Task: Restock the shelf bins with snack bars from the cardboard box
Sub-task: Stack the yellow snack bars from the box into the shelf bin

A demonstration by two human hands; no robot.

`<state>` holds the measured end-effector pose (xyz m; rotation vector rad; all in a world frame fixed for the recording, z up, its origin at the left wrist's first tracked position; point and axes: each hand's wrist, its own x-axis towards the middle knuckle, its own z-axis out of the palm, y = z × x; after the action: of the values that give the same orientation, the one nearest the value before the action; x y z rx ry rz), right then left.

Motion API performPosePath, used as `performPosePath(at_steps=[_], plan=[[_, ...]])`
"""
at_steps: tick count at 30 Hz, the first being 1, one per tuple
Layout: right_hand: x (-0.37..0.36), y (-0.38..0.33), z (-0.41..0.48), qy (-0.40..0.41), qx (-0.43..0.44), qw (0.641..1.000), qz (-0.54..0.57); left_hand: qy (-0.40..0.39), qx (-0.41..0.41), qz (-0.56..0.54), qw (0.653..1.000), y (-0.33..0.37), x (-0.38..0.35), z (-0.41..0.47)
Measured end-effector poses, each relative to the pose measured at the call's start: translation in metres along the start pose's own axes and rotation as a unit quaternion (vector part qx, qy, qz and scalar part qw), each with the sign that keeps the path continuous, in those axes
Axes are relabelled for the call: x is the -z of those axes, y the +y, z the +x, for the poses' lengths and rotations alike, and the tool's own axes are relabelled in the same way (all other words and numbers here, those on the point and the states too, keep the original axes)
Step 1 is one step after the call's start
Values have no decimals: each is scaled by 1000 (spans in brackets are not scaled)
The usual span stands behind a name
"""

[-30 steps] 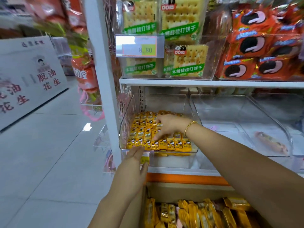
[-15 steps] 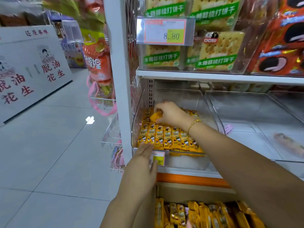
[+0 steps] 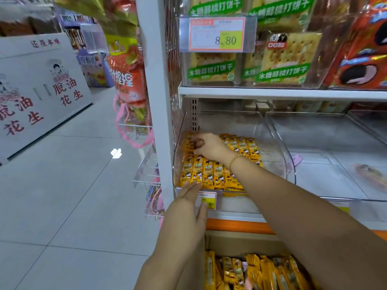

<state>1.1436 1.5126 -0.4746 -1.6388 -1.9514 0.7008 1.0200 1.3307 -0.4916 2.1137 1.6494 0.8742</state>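
Yellow snack bars (image 3: 207, 172) lie in neat rows in the clear plastic bin (image 3: 280, 147) at the left end of the lower shelf (image 3: 236, 215). We see the right hand (image 3: 210, 146) deep in the bin's back left corner, fingers curled, pinching one of the bars there. The left hand (image 3: 189, 203) is flat with straight fingers, pressing the bin's front lip and covering part of the price tag (image 3: 210, 197). The cardboard box (image 3: 240, 241) sits below the shelf's front edge, with more bars standing in it.
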Motion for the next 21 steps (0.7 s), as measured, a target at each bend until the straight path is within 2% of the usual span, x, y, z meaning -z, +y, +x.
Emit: performPosePath(at_steps=[3, 5, 8, 12, 16, 18, 21], plan=[[12, -12, -31, 55, 25, 998, -25, 29, -23, -28, 999, 5, 5, -8], [21, -17, -63, 92, 50, 994, -17, 22, -47, -36, 998, 10, 7, -17], [29, -12, -120, 98, 86, 991, 29, -38, -66, -38, 996, 12, 2, -35], [19, 12, -187, 84, 95, 990, 60, -137, -17, -8, 990, -7, -24, -60], [-11, 63, -229, 18, 33, 997, 68, -215, 13, 102, 971, -34, -50, -81], [-31, 96, -242, -40, -30, 998, 40, -247, 11, 133, 960, -45, -63, -92], [-61, 139, -259, -95, -140, 985, 30, -322, 59, 179, 928, -48, -73, -110]])
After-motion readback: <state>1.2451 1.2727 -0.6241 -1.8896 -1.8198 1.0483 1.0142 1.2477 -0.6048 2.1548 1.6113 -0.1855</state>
